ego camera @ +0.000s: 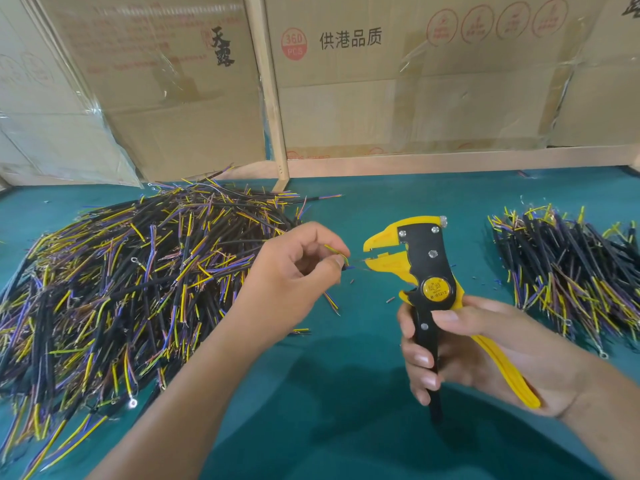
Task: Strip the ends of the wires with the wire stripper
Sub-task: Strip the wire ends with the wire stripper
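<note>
My right hand [460, 351] grips the handles of a yellow and black wire stripper [420, 261], held upright with its jaws pointing left. My left hand [294, 271] pinches a short wire [337, 252] with yellow and blue cores between thumb and forefinger. The wire's bare end reaches into the stripper's jaws, which stand slightly apart. The wire's lower end pokes out below the hand.
A large heap of black wires with yellow, purple and blue ends [121, 278] covers the left of the green table [346, 427]. A smaller pile of similar wires [568, 268] lies at the right. Bits of cut insulation [390, 300] dot the cloth. Cardboard boxes [415, 81] stand behind.
</note>
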Available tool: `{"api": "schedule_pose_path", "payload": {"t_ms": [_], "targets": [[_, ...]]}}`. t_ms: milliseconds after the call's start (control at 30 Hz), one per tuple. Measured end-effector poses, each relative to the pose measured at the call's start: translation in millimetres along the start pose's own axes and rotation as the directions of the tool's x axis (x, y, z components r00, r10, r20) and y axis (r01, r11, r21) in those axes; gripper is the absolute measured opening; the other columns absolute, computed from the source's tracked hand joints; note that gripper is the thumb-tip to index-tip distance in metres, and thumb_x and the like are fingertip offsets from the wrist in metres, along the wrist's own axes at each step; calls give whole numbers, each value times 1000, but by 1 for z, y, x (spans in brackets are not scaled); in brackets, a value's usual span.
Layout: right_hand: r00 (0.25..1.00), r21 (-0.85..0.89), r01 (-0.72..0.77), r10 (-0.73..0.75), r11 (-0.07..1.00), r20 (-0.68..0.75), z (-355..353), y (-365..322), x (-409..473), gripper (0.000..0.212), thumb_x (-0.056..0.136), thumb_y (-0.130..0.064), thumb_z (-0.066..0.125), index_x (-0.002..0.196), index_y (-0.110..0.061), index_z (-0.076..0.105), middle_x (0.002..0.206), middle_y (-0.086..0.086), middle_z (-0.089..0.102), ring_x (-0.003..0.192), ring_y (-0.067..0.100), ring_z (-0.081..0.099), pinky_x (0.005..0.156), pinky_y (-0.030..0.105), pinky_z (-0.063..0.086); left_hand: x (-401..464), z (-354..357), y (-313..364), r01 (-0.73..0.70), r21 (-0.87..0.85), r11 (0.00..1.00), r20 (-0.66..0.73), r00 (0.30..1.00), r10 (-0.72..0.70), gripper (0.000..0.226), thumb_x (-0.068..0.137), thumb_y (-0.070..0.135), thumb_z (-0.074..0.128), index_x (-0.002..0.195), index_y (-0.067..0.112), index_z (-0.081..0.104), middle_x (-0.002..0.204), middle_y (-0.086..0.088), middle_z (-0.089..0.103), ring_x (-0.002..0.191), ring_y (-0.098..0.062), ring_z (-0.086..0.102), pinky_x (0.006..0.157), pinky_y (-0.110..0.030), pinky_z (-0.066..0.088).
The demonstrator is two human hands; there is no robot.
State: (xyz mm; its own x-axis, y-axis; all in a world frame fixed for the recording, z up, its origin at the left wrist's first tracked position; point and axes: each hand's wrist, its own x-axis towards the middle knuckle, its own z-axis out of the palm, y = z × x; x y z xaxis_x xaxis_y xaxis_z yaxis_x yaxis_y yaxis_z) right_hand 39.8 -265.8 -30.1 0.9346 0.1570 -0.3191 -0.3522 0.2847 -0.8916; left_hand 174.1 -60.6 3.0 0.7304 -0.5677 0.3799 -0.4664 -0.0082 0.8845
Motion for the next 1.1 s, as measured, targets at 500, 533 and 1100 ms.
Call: {"api": "schedule_pose_path", "payload": {"t_ms": [500,533,1100], "targets": [[999,-55,38,-38,998,12,1,1,0,29,97,-28,59,119,-10,66,115,19,70,102,34,67,94,49,53,0,1,2,30,-30,999,12,999,-29,23,92,-4,59,84,16,66,62,5,61,61,-14,44,51,-17,31],[999,-63,42,-40,997,33,2,1,0,27,99,-29,57,118,-11,66,114,17,70,102,33,66,94,48,53,1,1,1,31,-33,999,16,999,-30,19,91,-1,60,84,16,66,62,4,60,62,-15,45,51,-17,32],[997,-105,48,-42,993,66,6,0,-2,25,99,-33,56,105,-13,69,103,16,69,93,31,67,88,45,54,0,2,-2,15,-2,1000,58,998,-15,9,83,16,59,82,22,66,64,5,63,61,-13,47,54,-19,35]]}}
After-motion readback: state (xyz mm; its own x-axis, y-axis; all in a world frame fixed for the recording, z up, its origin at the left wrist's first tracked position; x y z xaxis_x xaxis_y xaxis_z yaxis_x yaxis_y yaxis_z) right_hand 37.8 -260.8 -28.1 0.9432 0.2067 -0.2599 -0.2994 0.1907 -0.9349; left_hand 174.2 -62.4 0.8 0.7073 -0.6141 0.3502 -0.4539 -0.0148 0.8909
